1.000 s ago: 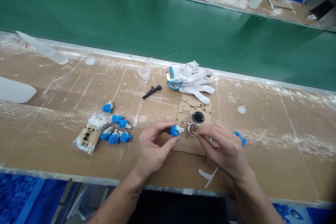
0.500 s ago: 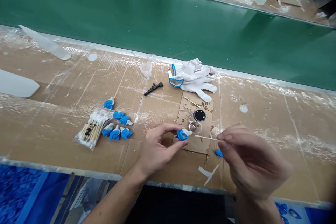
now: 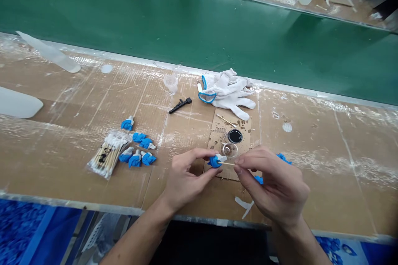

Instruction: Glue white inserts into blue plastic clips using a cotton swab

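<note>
Between thumb and fingers, my left hand [image 3: 189, 174] holds a small blue and white plastic piece [image 3: 214, 161]. My right hand [image 3: 273, 182] pinches a cotton swab [image 3: 226, 163], whose far end touches the blue part of the piece. Just beyond them, a small clear cup [image 3: 230, 150] and a cup of dark liquid [image 3: 235, 136] stand on a stained piece of cardboard [image 3: 214, 132]. Another cotton swab [image 3: 226, 120] lies on that cardboard. A blue piece [image 3: 258, 179] is partly hidden behind my right hand.
Several blue and white pieces [image 3: 135, 159] lie left beside a bag of cotton swabs [image 3: 107, 155]. White gloves [image 3: 231, 93], a black tool-like part [image 3: 180, 105] and a clear plastic cup [image 3: 171, 84] lie farther back. A green belt [image 3: 186, 20] runs beyond the table.
My right hand has moved left, bringing the swab from a gap beside the blue and white piece to touching it. My left hand stays nearly in place. A blue piece right of my right hand has come into view.
</note>
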The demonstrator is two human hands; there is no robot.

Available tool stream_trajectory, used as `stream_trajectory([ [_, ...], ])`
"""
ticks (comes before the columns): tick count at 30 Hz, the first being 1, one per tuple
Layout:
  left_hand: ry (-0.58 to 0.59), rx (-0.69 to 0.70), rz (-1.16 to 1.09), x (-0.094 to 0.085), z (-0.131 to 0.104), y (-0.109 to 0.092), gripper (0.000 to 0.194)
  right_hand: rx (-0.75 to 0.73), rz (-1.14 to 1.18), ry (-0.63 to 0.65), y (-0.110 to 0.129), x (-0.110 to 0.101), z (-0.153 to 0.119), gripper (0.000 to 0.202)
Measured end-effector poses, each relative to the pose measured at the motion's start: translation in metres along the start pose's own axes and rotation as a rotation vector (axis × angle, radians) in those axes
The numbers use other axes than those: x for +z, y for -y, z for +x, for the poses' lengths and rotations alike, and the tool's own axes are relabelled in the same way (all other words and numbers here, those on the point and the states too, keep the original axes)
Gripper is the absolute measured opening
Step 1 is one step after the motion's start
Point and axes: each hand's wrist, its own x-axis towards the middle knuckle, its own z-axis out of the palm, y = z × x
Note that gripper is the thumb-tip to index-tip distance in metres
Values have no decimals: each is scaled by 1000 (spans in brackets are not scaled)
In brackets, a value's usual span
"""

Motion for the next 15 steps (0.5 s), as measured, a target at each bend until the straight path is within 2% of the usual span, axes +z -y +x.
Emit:
stream_trajectory([
  [4,-5,-28,5,0,1,0,25,6,58,-6,0,-3,-2,32],
  [8,-14,-51,-62,-2,1,-1,28,56,21,-157,-9,-20,-12,31],
  [10,-23,-74,-134,-4,1,-2,31,99,-60,-171,-19,-26,-16,26],
  [15,4,-137,-419,-8,2,-1,34,95,-248,102,-35,-19,-21,17],
])
